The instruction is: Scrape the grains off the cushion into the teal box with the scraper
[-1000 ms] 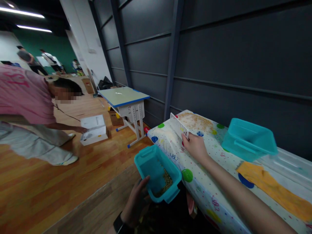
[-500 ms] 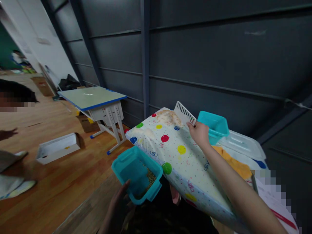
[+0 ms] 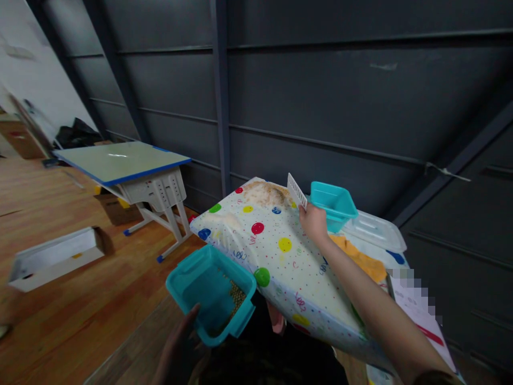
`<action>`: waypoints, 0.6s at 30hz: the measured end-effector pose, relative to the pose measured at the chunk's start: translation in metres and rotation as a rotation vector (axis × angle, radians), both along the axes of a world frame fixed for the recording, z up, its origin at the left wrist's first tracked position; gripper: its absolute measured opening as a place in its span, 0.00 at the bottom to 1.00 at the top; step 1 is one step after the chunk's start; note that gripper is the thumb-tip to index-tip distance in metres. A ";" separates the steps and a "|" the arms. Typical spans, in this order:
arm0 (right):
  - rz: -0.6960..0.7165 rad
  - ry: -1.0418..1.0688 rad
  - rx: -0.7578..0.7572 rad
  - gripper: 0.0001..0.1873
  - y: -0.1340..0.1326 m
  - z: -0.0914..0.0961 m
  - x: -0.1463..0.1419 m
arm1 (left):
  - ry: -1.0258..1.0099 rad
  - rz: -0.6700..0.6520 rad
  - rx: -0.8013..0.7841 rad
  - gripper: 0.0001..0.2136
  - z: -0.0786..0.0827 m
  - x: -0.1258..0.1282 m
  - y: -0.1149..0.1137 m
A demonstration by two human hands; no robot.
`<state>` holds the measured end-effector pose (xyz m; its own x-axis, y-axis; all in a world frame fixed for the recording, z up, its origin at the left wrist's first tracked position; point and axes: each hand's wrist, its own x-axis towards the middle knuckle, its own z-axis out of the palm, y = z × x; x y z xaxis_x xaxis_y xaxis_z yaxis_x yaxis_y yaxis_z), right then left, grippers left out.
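From the head view: two bins, namely front teal bin [image 3: 196, 282] and rear teal bin [image 3: 335, 200], one slotted white plate [image 3: 296, 191], one clear lid [image 3: 377, 233], one orange cloth [image 3: 358, 258], one white box [image 3: 56, 258] on the floor at 8 o'clock. Just right of centre, toward 4 o'clock, right grip [image 3: 314, 221] clenched on the slotted white plate by its near end; plate raised on edge above the dot-print table [image 3: 294, 274], long axis pointing from the fingers toward 11 o'clock; contact with the table impossible to tell. At 10 o'clock from that grip, one tan grainy spread [image 3: 260, 193]. At 7 o'clock, left grip [image 3: 185, 330] grasping the front teal bin, thumb at its rim, other fingers hidden; bin mouth up, long axis roughly 10 to 4 o'clock, beans [image 3: 237, 298] gathered toward the 4 o'clock end. At 3 o'clock, rear teal bin beside the clear lid and orange cloth.
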<state>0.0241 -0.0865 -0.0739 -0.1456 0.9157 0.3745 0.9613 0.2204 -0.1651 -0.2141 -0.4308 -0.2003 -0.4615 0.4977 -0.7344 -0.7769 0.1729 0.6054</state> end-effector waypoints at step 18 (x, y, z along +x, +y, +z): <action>0.035 -0.022 -0.139 0.23 -0.004 -0.005 -0.003 | -0.008 0.004 -0.084 0.33 -0.008 0.001 0.010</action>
<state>0.0207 -0.0904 -0.0786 -0.1847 0.9529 0.2404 0.9572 0.2299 -0.1758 -0.2131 -0.4209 -0.2082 -0.4570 0.4321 -0.7774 -0.7826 0.2200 0.5824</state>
